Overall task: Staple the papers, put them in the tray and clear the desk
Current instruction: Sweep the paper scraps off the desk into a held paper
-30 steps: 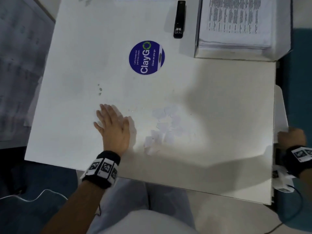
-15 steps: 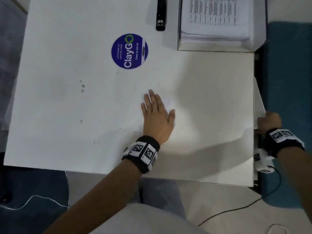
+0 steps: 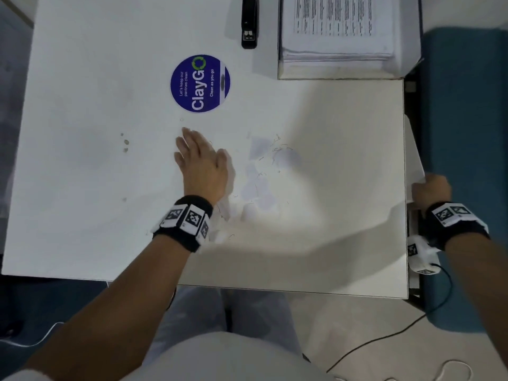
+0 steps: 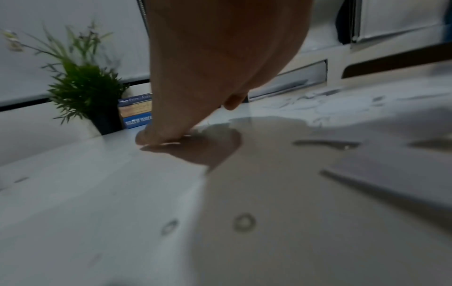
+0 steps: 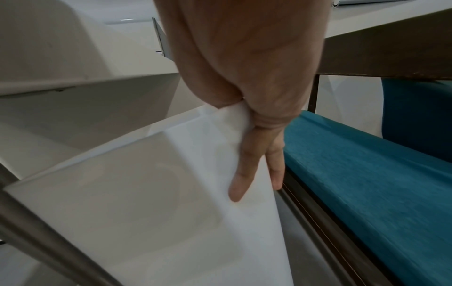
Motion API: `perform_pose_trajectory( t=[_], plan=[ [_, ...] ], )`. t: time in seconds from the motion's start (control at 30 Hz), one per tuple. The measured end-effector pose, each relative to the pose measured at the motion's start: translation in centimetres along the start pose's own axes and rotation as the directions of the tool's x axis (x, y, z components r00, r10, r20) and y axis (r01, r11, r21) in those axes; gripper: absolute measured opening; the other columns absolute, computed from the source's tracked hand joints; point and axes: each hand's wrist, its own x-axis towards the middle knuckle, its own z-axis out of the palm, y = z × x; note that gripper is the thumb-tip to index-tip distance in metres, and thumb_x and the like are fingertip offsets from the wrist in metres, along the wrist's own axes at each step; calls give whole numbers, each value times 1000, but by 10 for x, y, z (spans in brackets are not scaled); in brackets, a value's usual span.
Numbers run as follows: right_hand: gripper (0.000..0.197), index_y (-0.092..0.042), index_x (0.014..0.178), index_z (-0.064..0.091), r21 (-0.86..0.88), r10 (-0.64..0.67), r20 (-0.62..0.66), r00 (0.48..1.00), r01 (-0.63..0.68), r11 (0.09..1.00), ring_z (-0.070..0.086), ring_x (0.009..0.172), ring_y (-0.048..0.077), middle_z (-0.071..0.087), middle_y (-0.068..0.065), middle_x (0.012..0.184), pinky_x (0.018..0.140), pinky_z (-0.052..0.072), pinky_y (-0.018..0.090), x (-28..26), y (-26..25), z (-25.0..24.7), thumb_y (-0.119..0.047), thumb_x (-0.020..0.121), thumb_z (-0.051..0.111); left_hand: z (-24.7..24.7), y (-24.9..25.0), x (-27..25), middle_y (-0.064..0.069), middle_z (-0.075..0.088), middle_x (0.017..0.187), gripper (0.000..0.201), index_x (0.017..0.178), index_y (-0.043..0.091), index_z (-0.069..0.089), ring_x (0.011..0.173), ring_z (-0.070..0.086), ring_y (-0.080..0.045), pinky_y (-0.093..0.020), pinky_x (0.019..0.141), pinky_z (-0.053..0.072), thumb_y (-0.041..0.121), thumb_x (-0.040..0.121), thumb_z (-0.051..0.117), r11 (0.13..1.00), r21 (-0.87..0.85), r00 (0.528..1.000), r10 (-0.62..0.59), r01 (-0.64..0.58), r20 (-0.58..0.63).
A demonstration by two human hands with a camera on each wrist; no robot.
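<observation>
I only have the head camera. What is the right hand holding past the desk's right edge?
Observer: The right hand grips a blank white sheet, with two fingers lying on its face.
Operator: Is the left hand flat on the desk?
Observer: No. On the left hand only the fingertips touch the desk; the palm is raised.
Operator: Anything at the far edge?
Observer: A potted plant beside stacked books.

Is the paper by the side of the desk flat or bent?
Bent. The right hand pinches the sheet of paper beside the desk edge, and it curves over like a scoop.
</observation>
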Motion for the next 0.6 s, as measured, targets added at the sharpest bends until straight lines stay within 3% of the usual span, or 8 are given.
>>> perform_pose_trajectory(
  t=[0.17, 0.4, 0.53, 0.6],
  plan=[
    [38, 10, 116, 58, -12, 33, 36, 999, -32, 999, 59, 108, 43, 61, 32, 119, 77, 40, 30, 0, 1, -1, 8, 84, 37, 27, 42, -12, -30, -16, 155, 74, 149, -4, -4, 143, -17, -46, -53, 120, -3, 44, 99, 23, 1000, 21, 994, 14, -16, 107],
    [36, 12, 117, 57, -67, 34, 54, 998, -31, 997, 58, 108, 45, 60, 33, 119, 79, 45, 37, -2, 2, -3, 8, 86, 38, 50, 82, -37, -19, -11, 160, 69, 150, -1, 4, 147, -13, -37, -52, 121, -1, 39, 99, 27, 956, 61, 941, 270, -288, 205],
    [33, 15, 113, 57, -116, 23, 72, 997, -15, 993, 58, 107, 46, 60, 35, 117, 84, 46, 40, -1, 0, -2, 9, 85, 40, 22, 37, -51, -8, -11, 162, 68, 152, 8, -1, 147, -18, -25, -46, 116, -12, 44, 97, 19, 954, 28, 952, 296, -299, 77],
    [33, 16, 112, 57, -126, 19, 66, 998, -10, 992, 58, 106, 46, 60, 36, 116, 78, 43, 36, -1, -2, -2, 9, 85, 40, 2, -7, -59, -6, -11, 162, 70, 152, 13, -4, 146, -19, -22, -45, 115, -13, 49, 95, 13, 980, -6, 980, 198, -198, -11]
  ],
)
